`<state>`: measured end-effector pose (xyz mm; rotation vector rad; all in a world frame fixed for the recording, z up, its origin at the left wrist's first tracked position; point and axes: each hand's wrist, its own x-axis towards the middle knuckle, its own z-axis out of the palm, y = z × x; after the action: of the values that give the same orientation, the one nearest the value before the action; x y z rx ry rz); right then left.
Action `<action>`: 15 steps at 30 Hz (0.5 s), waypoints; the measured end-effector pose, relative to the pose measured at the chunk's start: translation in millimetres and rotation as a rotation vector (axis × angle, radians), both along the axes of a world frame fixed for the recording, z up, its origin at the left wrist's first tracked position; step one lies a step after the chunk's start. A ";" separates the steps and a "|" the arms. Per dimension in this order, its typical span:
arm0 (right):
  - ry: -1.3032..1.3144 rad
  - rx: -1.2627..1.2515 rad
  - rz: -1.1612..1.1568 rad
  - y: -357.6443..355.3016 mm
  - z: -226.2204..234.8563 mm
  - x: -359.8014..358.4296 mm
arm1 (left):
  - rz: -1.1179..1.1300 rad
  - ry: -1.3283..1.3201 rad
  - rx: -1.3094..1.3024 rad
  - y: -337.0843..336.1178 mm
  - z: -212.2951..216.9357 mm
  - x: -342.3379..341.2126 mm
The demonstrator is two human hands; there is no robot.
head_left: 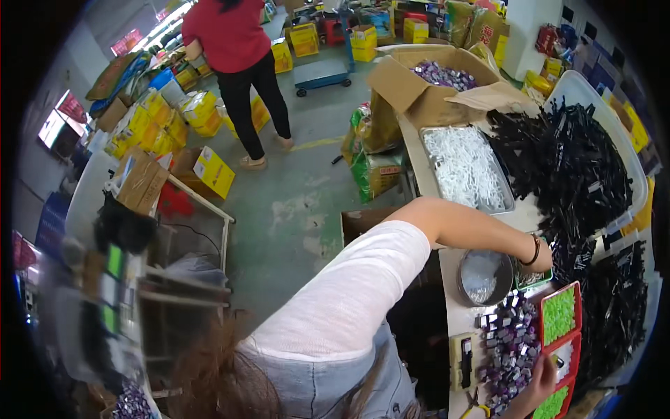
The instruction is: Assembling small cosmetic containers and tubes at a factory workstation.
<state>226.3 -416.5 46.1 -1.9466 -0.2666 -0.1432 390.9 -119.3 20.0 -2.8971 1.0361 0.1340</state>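
Note:
My left hand [539, 262] reaches down into a small green tray [520, 282] of tiny metal-looking parts; its fingertips are hidden. Next to that tray stands a round grey metal bowl [466, 272] with clear, whitish contents. Lower down, my right hand [536, 385] has its fingers closed around a small piece with a dark end [558, 361], too small to name. This hand is over a red tray [576, 349] of white pieces. Beside it lies a loose heap of purple and silver block-shaped parts [506, 342]. Red trays of bright green pieces [558, 315] adjoin it.
Black plastic parts [572, 160] pile high along the table's far side. A metal tray of white parts [464, 167] and a cardboard box [398, 80] stand further left. Near me are yellow-handled pliers [476, 405] and a cream fixture [463, 363]. Someone in red [227, 35] stands in the aisle.

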 end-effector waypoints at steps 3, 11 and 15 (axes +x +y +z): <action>0.025 -0.035 -0.050 18.4 27.1 -59.1 | 0.019 -0.039 -0.106 -7.1 -6.1 1.7; 0.113 0.001 -0.146 13.6 11.0 -100.8 | -0.054 -0.104 -0.024 -0.7 12.5 -9.3; 0.150 -0.070 -0.117 20.1 14.5 -109.5 | -0.010 -0.135 -0.119 4.4 4.3 0.0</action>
<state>116.8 -396.3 60.6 -2.0312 -0.0587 -0.0644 390.9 -115.0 24.3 -2.9554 1.0704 -0.1258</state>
